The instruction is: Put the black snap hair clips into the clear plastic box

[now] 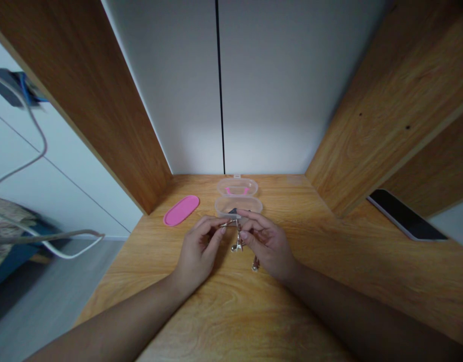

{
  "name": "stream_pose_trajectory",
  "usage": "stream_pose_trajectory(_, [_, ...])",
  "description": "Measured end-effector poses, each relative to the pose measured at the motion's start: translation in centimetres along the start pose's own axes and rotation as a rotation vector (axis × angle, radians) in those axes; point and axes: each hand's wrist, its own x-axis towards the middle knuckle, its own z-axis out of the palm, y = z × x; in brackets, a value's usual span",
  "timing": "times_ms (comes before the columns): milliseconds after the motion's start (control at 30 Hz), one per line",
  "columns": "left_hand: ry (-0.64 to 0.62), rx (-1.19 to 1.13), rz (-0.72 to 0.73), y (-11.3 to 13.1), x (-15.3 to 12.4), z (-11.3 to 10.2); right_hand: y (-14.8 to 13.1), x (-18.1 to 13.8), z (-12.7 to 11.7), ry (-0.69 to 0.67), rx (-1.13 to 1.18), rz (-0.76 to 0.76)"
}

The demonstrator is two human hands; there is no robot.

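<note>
Both hands meet over the middle of the wooden desk [223,311] and hold a small silver metal tool, an eyelash curler by its looks [237,239]. My left hand [199,249] pinches its top end with thumb and fingers. My right hand [267,244] grips it from the right, and a metal handle loop pokes out below the palm. Just behind the hands stands an open clear plastic case [239,205], its lid part [238,187] holding a pink strip.
A pink oval lid [181,210] lies left of the case. A dark phone [406,213] rests on the right ledge. Wooden side panels and a white back wall enclose the desk. White cables hang at the far left.
</note>
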Motion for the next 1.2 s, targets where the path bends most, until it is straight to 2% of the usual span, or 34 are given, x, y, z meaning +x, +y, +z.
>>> stream_pose_trajectory(467, [-0.037,-0.007,0.103,0.15,-0.07,-0.13,0.29,0.51,-0.34,-0.003,0.229,0.136])
stream_pose_trajectory(900, [-0.002,0.013,0.036,0.23,-0.17,-0.12,0.54,0.84,-0.26,-0.094,0.502,0.301])
stream_pose_trajectory(1200, [0.008,-0.033,0.030,0.67,-0.42,-0.28,-0.32,0.93,-0.11,-0.075,0.626,0.362])
